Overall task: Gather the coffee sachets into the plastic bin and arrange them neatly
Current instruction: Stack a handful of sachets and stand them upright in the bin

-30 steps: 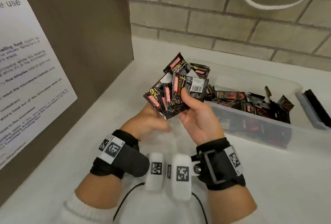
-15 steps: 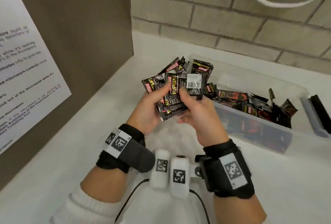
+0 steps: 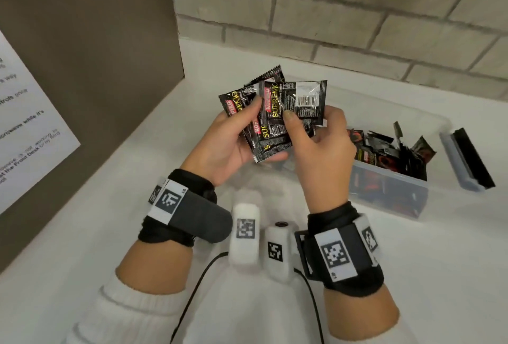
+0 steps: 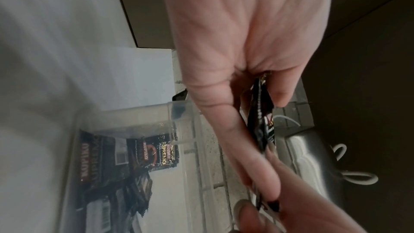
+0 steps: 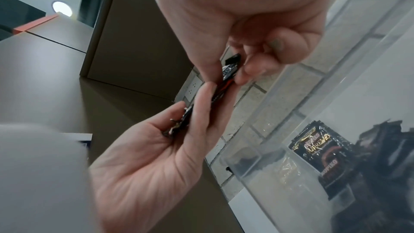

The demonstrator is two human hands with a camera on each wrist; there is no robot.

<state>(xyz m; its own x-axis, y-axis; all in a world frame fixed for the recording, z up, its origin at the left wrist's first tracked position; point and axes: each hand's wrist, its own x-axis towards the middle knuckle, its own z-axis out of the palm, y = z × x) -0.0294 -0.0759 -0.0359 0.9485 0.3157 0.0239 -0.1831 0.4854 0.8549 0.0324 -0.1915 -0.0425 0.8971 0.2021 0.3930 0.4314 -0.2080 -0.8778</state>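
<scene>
A fanned stack of several black coffee sachets (image 3: pixel 277 113) is held up above the white counter, left of the clear plastic bin (image 3: pixel 390 192). My left hand (image 3: pixel 233 135) grips the stack from the left, thumb on its front. My right hand (image 3: pixel 316 135) pinches the front sachet with the barcode from the right. The wrist views show the sachets (image 4: pixel 261 118) edge-on (image 5: pixel 226 75) between both hands' fingers. More sachets (image 3: pixel 384 151) lie jumbled inside the bin, seen through its wall (image 4: pixel 139 155) (image 5: pixel 318 148).
A brown panel (image 3: pixel 90 55) with a white printed notice stands at the left. A brick wall (image 3: pixel 330 14) runs behind the counter. A grey and black lid-like piece (image 3: pixel 467 162) lies right of the bin. A white cable hangs at the top.
Both hands have drawn the loose sachets together into a tighter stack. The left thumb now lies on its front and the barcode sachet sits squarer on top.
</scene>
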